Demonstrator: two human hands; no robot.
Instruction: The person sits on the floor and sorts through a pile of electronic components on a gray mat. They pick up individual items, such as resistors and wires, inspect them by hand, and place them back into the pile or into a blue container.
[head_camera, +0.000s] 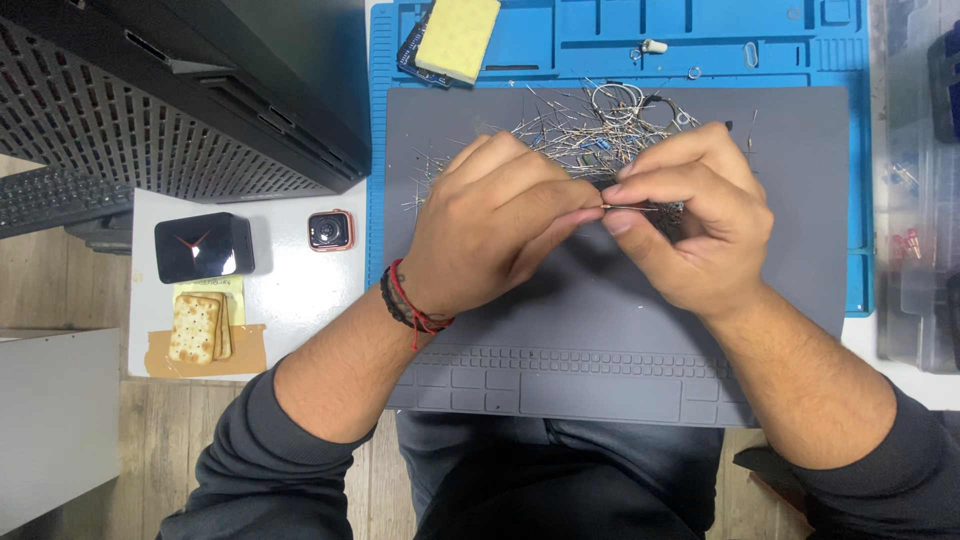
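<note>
Both hands pinching one thin wire lead above the grey mat.

Left hand (490, 225) and right hand (690, 220) meet fingertip to fingertip, gripping the wire lead (630, 208) between thumbs and forefingers over the grey mat (600, 330). A loose pile of component leads (590, 130) lies just behind; a blue work mat (700, 40) lies beneath; crackers (198, 325) sit well left.

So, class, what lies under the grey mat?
A blue silicone work mat shows beyond the grey mat at its top and sides; whatever lies beneath its middle is covered.
</note>
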